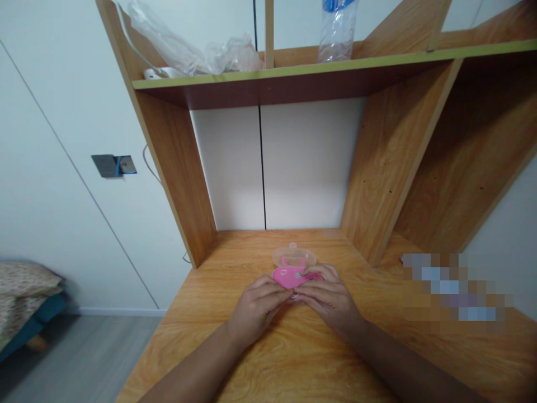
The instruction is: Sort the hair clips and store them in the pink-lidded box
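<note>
A small pink case [283, 275] lies open on the desk, its clear plastic lid [293, 257] tipped back on the far side, toward the wall panel. Small pale shapes, one of them ring-like, show on its pink surface. My left hand [258, 308] is closed at the case's near left edge, fingers pressed together. Over the right end lies my right hand [329, 296], also closed, with a fingertip on the pink surface. The fingertips of both hands meet at the near side. Whether a small thing is pinched between them is hidden.
The wooden desk [289, 358] carries a shelf unit with side panels close behind my hands. On its upper shelf stand a clear bottle [337, 31] and crumpled plastic bags [230, 54]. A blurred-out object [451, 291] lies at right. A bed [29, 296] is at far left.
</note>
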Tool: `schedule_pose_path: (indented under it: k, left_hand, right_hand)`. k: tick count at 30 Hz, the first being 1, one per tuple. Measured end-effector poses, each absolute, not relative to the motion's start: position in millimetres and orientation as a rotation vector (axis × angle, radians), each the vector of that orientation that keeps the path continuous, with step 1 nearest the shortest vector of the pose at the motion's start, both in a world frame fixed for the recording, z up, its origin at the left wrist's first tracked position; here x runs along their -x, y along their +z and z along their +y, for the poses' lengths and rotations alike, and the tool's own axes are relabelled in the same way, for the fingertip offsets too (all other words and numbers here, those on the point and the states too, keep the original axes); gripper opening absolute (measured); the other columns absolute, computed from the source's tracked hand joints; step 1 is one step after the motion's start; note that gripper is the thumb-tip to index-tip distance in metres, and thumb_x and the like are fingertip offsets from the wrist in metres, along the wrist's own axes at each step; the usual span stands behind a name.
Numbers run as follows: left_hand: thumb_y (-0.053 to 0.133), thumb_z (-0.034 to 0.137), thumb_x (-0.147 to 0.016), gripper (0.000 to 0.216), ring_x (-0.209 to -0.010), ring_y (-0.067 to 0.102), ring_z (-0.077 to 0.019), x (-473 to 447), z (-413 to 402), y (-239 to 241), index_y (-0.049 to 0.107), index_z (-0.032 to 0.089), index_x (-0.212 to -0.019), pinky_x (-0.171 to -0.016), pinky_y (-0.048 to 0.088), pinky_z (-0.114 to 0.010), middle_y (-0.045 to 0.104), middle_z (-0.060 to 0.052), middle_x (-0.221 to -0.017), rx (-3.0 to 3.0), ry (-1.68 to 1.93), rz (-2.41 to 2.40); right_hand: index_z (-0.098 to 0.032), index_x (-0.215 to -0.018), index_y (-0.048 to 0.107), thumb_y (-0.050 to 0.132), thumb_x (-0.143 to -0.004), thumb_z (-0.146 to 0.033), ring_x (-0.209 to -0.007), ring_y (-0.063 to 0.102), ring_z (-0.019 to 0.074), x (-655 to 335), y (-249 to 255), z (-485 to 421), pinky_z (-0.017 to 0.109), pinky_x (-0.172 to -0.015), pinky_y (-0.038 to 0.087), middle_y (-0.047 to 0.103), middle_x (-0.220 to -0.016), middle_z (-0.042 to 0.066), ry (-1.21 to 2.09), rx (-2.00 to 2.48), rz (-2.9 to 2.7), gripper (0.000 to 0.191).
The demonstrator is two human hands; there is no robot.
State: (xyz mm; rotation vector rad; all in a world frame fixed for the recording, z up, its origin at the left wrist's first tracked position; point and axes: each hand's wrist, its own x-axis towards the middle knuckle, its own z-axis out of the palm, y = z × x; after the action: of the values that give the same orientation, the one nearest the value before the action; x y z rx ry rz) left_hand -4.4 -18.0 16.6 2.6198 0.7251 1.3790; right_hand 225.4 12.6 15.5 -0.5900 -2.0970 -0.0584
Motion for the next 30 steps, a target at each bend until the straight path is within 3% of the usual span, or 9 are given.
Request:
schedule_pose_path:
  k: [16, 30]
  left_hand:
    - [0.064, 0.013, -0.088, 0.029, -0.080, 0.064, -0.0181, 0.9, -20.0, 19.3, 0.068, 0.019, -0.116, -0.073, 0.055, -0.032, 0.076, -0.007, -0.090, -2.701, 1.447, 0.742]
    - [0.069, 0.011, -0.081, 0.016, -0.070, 0.064, -0.0169, 1.0, -20.1, 24.7, 0.073, 0.019, -0.094, -0.066, 0.053, -0.031, 0.076, -0.006, -0.081, -2.398, 1.721, 0.957]
  right_hand:
    - [-0.028, -0.097, 0.075, 0.074, -0.085, -0.029, -0.094, 0.066, 0.0221, -220.9, 18.9, 9.1, 0.042, -0.086, 0.044, 0.077, -0.082, 0.000, -0.149, 0.511, -2.069, 0.011]
    - [-0.026, -0.092, 0.073, 0.079, -0.079, -0.022, -0.090, 0.065, 0.0252, -222.7, 20.6, 6.8, 0.044, -0.083, 0.049, 0.076, -0.081, 0.002, -0.101, 0.619, -1.907, 0.014]
